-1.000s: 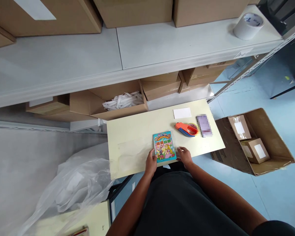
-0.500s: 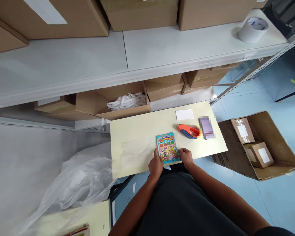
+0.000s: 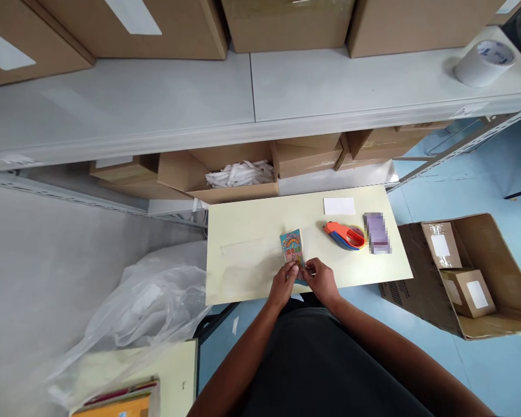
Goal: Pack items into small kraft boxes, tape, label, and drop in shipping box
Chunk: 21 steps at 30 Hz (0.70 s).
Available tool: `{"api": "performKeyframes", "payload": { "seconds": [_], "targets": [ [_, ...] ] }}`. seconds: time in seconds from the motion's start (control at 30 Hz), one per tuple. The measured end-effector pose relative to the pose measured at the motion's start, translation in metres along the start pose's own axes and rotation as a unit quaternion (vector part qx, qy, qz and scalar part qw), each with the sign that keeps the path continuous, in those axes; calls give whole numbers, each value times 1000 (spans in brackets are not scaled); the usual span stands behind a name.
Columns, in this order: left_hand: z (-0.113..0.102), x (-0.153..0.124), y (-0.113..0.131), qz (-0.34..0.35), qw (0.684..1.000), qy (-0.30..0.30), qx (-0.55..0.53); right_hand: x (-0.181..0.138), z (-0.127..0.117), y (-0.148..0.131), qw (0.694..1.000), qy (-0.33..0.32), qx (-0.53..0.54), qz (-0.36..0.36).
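A small, colourful picture booklet (image 3: 292, 243) is at the near edge of the pale yellow table (image 3: 260, 217), showing a narrow, bent strip of its blue cover. My left hand (image 3: 283, 285) is closed on its lower left part, thumb over the cover. At the lower right edge, my right hand (image 3: 323, 282) pinches the booklet, fingers bent. Both hands hide its lower end. To the right lies a red and blue tape dispenser (image 3: 344, 235). Beyond it is a blank white card (image 3: 338, 205), and a blurred purple item (image 3: 377, 233) lies farther right.
Clear plastic film (image 3: 156, 301) hangs at the left. An open carton (image 3: 243, 190) of white strips stands on the shelf behind the table. A large open carton (image 3: 503, 249) with two small boxes stands right. A tape roll (image 3: 484, 63) sits on the upper shelf.
The booklet was flat with its full cover showing; now its cover is bent and looks narrower. My hands have come closer together over its lower end. The view has shifted slightly.
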State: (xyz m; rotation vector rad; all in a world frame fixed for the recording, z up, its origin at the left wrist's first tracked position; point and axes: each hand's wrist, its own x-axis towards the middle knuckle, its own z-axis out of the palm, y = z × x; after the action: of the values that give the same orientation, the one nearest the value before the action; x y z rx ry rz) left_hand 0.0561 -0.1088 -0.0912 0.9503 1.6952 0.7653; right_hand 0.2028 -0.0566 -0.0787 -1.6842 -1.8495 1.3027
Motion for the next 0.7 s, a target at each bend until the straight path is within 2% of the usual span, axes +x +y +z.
{"api": "performKeyframes", "payload": {
  "seconds": [0.1, 0.23, 0.3, 0.4, 0.47, 0.53, 0.6, 0.63, 0.7],
  "targets": [
    [-12, -5, 9, 4, 997, -4, -82, -7, 7, -20, 994, -39, -20, -104],
    [-37, -14, 13, -50, 997, 9, -62, -12, 16, -38, 976, -129, 14, -174],
    [-49, -19, 9, -66, 997, 30, -38, -10, 23, -40, 966, -192, 71, -159],
    [-63, -26, -5, -78, 994, 73, -34, -6, 35, -35, 944, -269, 175, -77],
    [-67, -28, -17, -89, 989, 102, -57, 0, 40, -29, 946, -261, 193, -25],
    [-67, -29, -29, -97, 984, 124, -86, 7, 41, -24, 969, -204, 140, -24],
    [-64, -29, -39, -98, 979, 137, -118, 19, 36, -25, 984, -149, 42, -93],
    [-62, -29, -43, -97, 976, 140, -138, 27, 33, -28, 979, -140, -16, -150],
    [-57, -29, -50, -99, 967, 138, -191, 46, 26, -39, 936, -162, -141, -278]
  ]
}}
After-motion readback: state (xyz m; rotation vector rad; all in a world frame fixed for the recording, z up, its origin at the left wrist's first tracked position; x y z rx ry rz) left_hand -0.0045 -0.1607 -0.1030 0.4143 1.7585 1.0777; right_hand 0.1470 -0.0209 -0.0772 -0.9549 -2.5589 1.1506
